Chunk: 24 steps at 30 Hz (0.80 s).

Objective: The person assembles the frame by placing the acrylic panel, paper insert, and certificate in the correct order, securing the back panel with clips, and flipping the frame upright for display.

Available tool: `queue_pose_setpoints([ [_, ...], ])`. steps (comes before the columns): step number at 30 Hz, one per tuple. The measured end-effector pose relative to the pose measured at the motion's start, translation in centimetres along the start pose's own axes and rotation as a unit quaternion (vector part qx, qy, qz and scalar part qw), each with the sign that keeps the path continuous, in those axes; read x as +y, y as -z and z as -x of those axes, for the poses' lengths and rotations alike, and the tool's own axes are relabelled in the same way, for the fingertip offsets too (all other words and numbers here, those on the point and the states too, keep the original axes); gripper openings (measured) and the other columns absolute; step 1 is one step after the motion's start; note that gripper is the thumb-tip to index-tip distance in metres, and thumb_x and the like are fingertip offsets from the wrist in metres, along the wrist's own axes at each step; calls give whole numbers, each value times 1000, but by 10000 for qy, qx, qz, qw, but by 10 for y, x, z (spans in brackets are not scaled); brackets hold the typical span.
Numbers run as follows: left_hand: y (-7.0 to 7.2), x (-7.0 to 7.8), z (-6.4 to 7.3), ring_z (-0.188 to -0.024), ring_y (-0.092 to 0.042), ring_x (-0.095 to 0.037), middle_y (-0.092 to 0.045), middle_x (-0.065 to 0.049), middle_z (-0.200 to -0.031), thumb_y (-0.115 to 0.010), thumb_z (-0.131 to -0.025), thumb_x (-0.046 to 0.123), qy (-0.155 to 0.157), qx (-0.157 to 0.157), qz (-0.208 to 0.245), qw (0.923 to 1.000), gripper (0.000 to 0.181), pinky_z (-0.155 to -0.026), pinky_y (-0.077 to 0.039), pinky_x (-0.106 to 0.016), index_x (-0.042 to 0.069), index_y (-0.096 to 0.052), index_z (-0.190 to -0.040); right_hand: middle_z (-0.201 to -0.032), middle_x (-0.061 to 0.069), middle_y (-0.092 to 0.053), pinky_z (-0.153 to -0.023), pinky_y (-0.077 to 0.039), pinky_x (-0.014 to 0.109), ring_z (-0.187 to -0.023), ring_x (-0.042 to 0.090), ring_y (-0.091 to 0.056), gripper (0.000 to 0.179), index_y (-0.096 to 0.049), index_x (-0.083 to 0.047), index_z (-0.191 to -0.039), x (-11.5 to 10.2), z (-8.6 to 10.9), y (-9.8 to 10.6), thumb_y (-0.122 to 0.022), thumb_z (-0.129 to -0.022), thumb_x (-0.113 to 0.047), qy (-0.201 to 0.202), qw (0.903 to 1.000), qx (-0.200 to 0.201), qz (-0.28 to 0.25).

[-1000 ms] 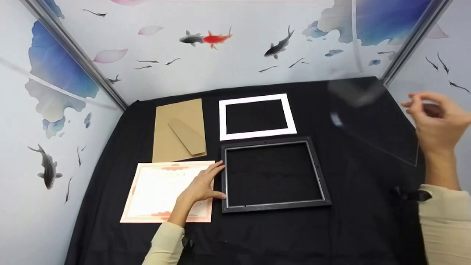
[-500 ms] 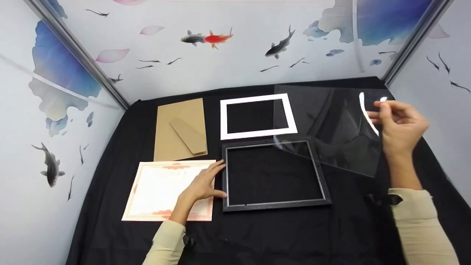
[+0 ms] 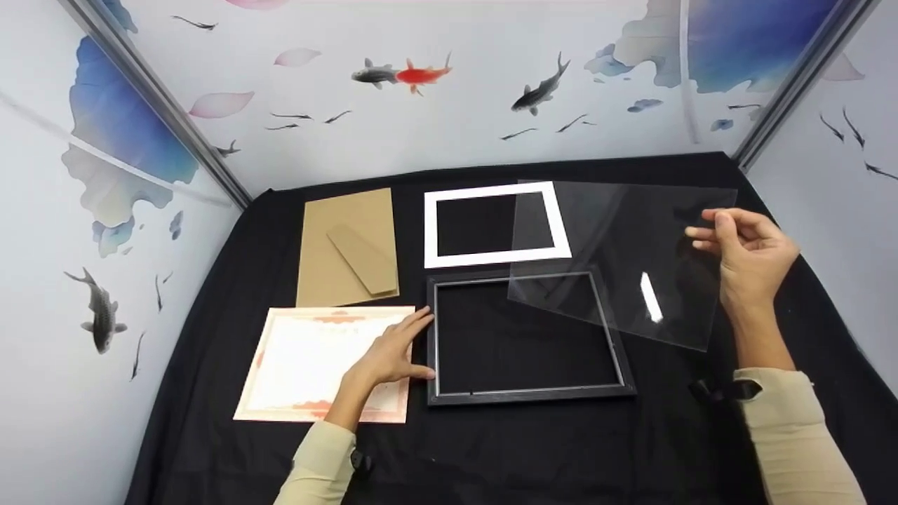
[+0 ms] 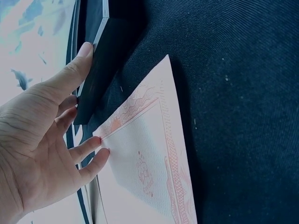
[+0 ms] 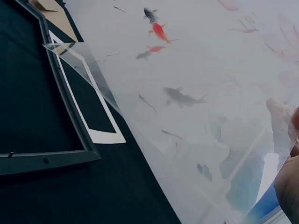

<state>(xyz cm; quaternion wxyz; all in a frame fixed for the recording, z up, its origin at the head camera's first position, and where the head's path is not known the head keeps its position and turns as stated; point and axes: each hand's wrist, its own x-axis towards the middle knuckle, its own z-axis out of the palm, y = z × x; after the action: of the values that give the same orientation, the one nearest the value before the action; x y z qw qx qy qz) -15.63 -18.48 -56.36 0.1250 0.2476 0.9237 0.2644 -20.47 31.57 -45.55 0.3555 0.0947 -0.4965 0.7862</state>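
In the head view a black picture frame (image 3: 533, 396) lies flat on the dark cloth, its opening showing the cloth. My left hand (image 3: 384, 358) touches the frame's left side with thumb and fingertips, fingers extended. In the left wrist view the thumb of this hand (image 4: 42, 135) rests against the frame's edge (image 4: 100, 70). Raised at the right, my right hand (image 3: 758, 256) pinches the right edge of a clear sheet (image 3: 610, 231). The sheet tilts above the table and overlaps the frame's upper right corner in the head view. Its corner (image 5: 77, 56) shows over the frame (image 5: 46, 161) in the right wrist view.
A certificate (image 3: 309, 365) with a reddish border lies under the left forearm. Behind it is a brown backing board (image 3: 319, 259) with a stand flap. A white mat (image 3: 431, 231) lies behind the frame. Printed white panels (image 3: 477, 105) wall the table's back and sides.
The right hand has brought the clear sheet leftward from the far right, over the frame's corner, then lowered slightly. The left hand has stayed at the frame's left side.
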Motion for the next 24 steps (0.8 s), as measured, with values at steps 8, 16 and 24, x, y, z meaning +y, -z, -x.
queue_pose_setpoints([
  [8,1,1,1,-132,-26,-35,-18,-1,-153,-81,-69,42,85,-31,39,10000,97,-96,-26,-62,13,-30,-147,-88,40,-58,-50,-52,36,-62,41,-64,31,-49,31,-96,14,4,19,-67,-77,14,-724,9934,472,-749],
  [16,4,1,-3,-132,-26,-33,-24,-8,-150,-82,-69,40,-155,80,254,9995,96,-101,-24,-56,7,-33,-145,-89,38,-59,-52,-53,35,-64,40,-64,27,-50,29,-97,21,9,18,-63,-80,13,-1128,9879,421,-977],
  [24,21,7,-22,-125,-37,-38,-39,-17,-140,-78,-77,31,-254,997,2602,9601,78,-99,-33,-49,8,-39,-141,-87,35,-61,-50,-53,35,-63,38,-64,19,-53,26,-94,33,14,-5,-61,-82,14,-1535,9797,334,-1242],
])
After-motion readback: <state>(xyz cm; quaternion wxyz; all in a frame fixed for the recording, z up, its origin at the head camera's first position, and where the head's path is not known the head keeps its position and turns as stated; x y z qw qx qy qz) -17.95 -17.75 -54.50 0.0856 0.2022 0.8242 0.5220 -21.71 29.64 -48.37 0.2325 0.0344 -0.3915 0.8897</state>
